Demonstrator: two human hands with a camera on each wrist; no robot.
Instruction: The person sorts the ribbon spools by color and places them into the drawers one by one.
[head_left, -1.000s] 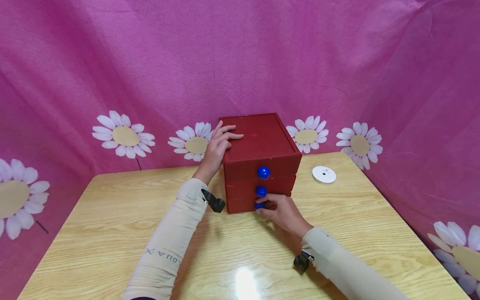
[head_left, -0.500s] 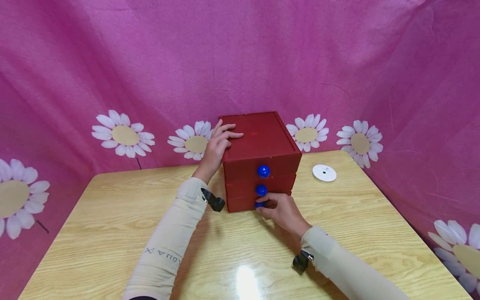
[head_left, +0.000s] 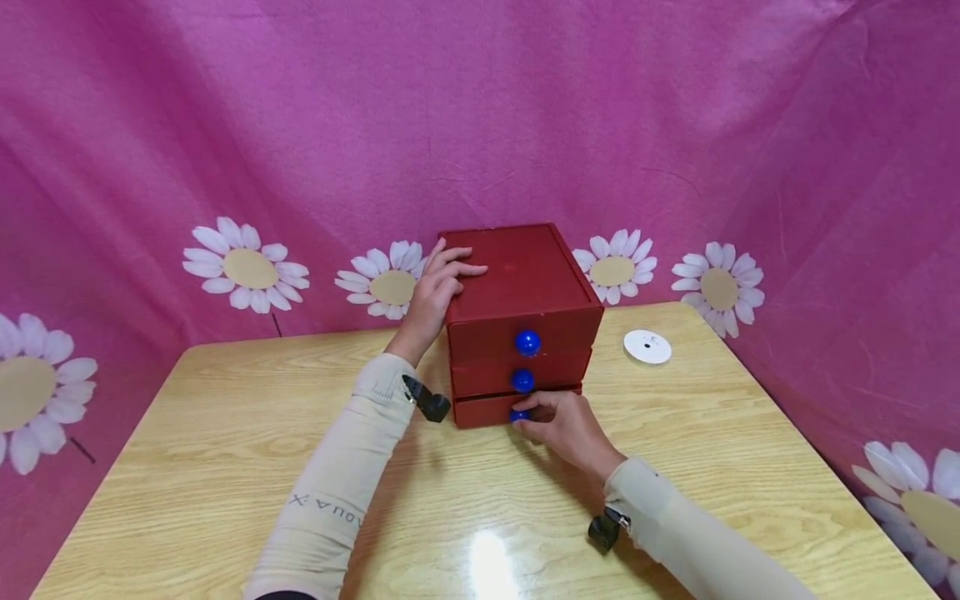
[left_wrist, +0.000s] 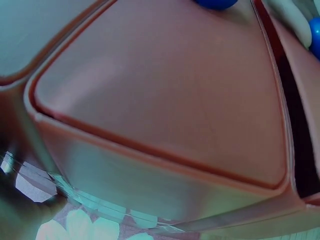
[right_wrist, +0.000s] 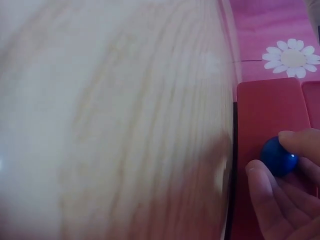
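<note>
A red three-drawer box (head_left: 517,271) with round blue knobs stands at the back of the table. My left hand (head_left: 432,298) rests on its left top edge, fingers spread over the top and side. With thumb and fingers my right hand (head_left: 564,423) pinches the bottom blue knob (right_wrist: 278,156). The bottom drawer (head_left: 486,411) stands slightly out, a dark gap showing above its front, also plain in the left wrist view. Above it, the middle knob (head_left: 522,380) and top knob (head_left: 527,342) are untouched, their drawers closed.
A white disc (head_left: 647,347) with a small central hole lies on the wooden table (head_left: 247,433), right of the box. A pink cloth (head_left: 480,108) with daisies hangs close behind the box and along both sides.
The bottom drawer has come out a little toward me, opening a dark gap under the middle drawer. My right hand moved with its knob; my left hand kept its place.
</note>
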